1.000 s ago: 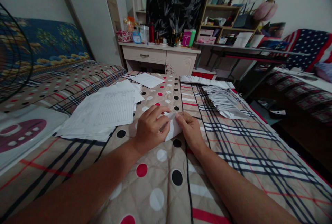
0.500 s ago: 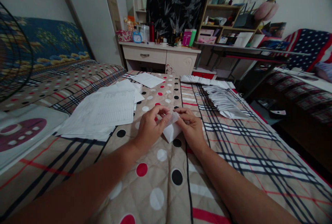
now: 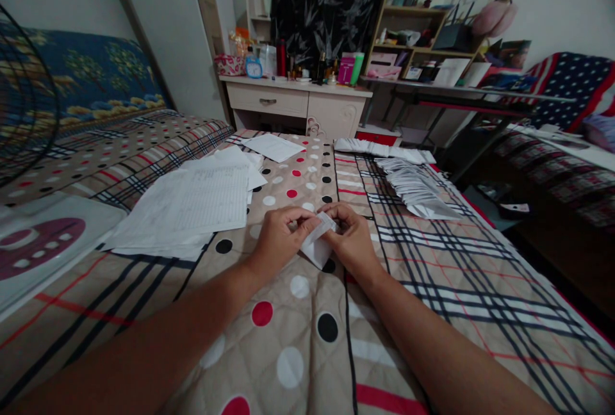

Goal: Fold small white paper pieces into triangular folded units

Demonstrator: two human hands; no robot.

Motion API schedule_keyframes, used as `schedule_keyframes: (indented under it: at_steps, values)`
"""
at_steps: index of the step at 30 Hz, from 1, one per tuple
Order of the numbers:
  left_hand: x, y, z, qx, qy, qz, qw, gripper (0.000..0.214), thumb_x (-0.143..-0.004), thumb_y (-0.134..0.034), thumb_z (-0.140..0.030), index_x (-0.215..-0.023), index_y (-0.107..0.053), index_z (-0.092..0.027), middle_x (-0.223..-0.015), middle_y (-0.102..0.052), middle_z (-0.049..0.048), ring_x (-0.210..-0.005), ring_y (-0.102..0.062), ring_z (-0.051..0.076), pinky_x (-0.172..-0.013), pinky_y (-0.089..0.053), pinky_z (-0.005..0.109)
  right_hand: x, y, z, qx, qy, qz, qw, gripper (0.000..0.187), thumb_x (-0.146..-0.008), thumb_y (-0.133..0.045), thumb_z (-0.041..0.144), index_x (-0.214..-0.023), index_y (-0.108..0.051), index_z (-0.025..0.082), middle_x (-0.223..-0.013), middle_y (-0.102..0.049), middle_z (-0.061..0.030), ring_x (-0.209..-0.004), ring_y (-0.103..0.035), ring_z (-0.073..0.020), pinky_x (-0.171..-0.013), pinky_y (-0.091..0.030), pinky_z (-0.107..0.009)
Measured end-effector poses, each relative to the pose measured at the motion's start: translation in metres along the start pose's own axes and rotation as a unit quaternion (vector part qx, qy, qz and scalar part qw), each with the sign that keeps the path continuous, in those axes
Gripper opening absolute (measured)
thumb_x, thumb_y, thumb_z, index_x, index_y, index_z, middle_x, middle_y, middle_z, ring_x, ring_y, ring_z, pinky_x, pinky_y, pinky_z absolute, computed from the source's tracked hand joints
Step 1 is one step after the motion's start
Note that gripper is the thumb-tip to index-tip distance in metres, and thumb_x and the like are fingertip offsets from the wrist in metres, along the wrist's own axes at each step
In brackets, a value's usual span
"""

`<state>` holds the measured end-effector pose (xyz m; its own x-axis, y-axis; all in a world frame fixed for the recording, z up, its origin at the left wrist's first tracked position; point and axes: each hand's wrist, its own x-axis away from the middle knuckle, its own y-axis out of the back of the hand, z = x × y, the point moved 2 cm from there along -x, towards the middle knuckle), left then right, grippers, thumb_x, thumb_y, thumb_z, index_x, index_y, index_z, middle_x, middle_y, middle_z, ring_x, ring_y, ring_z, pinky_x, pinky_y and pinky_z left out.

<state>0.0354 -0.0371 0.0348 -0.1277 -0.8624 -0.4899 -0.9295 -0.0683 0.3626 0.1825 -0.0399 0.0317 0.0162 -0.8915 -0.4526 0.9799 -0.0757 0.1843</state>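
A small folded sheet of white paper (image 3: pixel 317 250) is held between my two hands, just above the quilted bedspread. My left hand (image 3: pixel 283 235) pinches its left edge with thumb and fingers. On the other side, my right hand (image 3: pixel 350 235) grips the upper right part, its thumb against a folded-over flap. A loose stack of printed white sheets (image 3: pixel 192 200) lies to the left of my hands. Off to the right is a fanned row of folded white papers (image 3: pixel 413 187), with another row of folded papers (image 3: pixel 382 150) behind it.
Dotted and plaid bedspread (image 3: pixel 288 332) spreads under everything. One white sheet (image 3: pixel 273 146) lies farther back. At left are a white case with a purple oval (image 3: pixel 57 242) and a wire fan guard (image 3: pixel 29 95). A cluttered dresser (image 3: pixel 293 104) stands beyond the bed.
The folded paper has tilted and dropped slightly, and its flap shows more plainly between my hands. My right fingers have curled in closer. The stacks have stayed put.
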Motion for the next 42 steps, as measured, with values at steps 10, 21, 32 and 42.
schedule_keyframes:
  at_steps: [10,21,32,42]
  values:
    - [-0.009,0.001,0.018,0.259,0.159,-0.085,0.949,0.019,-0.071,-0.072,-0.033,-0.074,-0.064,-0.017,-0.069,-0.064,-0.0010,-0.059,-0.055,0.010,-0.055,-0.042,0.021,0.004,0.002,0.005,-0.098,-0.031,-0.016,0.995,0.027,-0.081,-0.063,0.037,-0.105,-0.063,0.025,-0.118,-0.061,-0.0062,-0.112,-0.055,-0.0249,-0.095,-0.043,-0.038]
    - [-0.013,0.000,0.024,0.401,0.187,-0.026,0.896,0.026,-0.061,-0.069,-0.019,-0.085,-0.057,-0.019,-0.078,-0.063,0.0003,-0.072,-0.061,0.014,-0.071,-0.051,0.030,0.002,-0.007,-0.008,-0.327,-0.247,0.072,0.909,0.049,-0.080,-0.059,0.062,-0.104,-0.064,0.020,-0.092,-0.072,-0.0078,-0.069,-0.067,-0.0193,-0.065,-0.054,-0.033]
    - [-0.010,-0.005,0.018,0.383,0.291,-0.050,0.875,0.017,-0.050,-0.070,-0.016,-0.058,-0.055,-0.017,-0.059,-0.061,-0.0010,-0.054,-0.058,0.014,-0.050,-0.043,0.024,0.003,-0.002,-0.009,-0.350,-0.253,0.046,0.901,0.038,-0.065,-0.081,0.033,-0.099,-0.068,0.023,-0.092,-0.072,-0.0022,-0.074,-0.065,-0.0174,-0.067,-0.052,-0.029]
    - [-0.008,-0.007,0.028,0.320,0.311,0.067,0.892,0.017,-0.051,-0.076,-0.020,-0.062,-0.064,-0.013,-0.063,-0.066,0.0031,-0.051,-0.057,0.013,-0.050,-0.043,0.023,0.005,-0.001,-0.005,-0.338,-0.189,0.098,0.917,0.021,-0.066,-0.080,0.031,-0.077,-0.067,0.020,-0.090,-0.071,-0.0029,-0.079,-0.063,-0.0177,-0.075,-0.048,-0.029]
